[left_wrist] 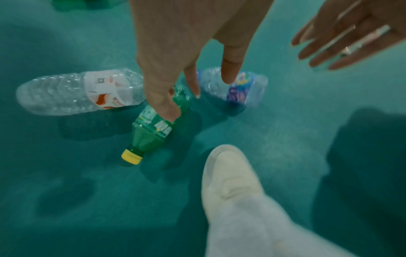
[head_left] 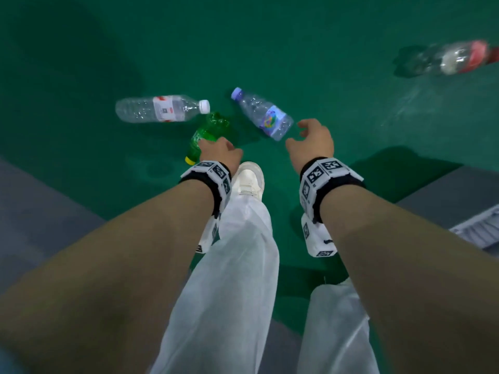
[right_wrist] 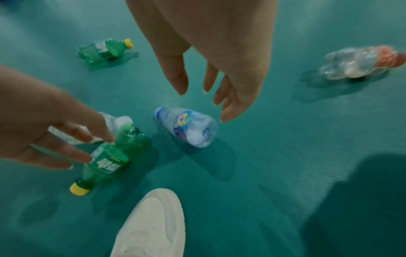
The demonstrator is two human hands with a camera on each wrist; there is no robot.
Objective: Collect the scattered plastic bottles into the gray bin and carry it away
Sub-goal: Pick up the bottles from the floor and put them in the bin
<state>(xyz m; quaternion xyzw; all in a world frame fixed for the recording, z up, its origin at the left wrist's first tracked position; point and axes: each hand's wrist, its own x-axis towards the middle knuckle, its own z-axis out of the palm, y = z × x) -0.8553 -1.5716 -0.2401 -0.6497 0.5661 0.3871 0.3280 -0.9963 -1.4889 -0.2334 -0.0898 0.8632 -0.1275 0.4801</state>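
On the green floor [head_left: 324,49] lie several plastic bottles. The left hand [head_left: 220,152], fingers spread, touches the green bottle [right_wrist: 114,156] without gripping it. The right hand [head_left: 313,139] hovers open just beside the purple-capped bottle [head_left: 263,114]. A clear bottle [head_left: 159,109] lies near; a red-labelled bottle [head_left: 453,59] lies well apart.

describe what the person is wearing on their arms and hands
Both forearms are bare, without sleeves. Each wrist carries a black band ringed with white blocks printed with black square markers; a white marker-printed box hangs under each. The right hand wears pale rings.
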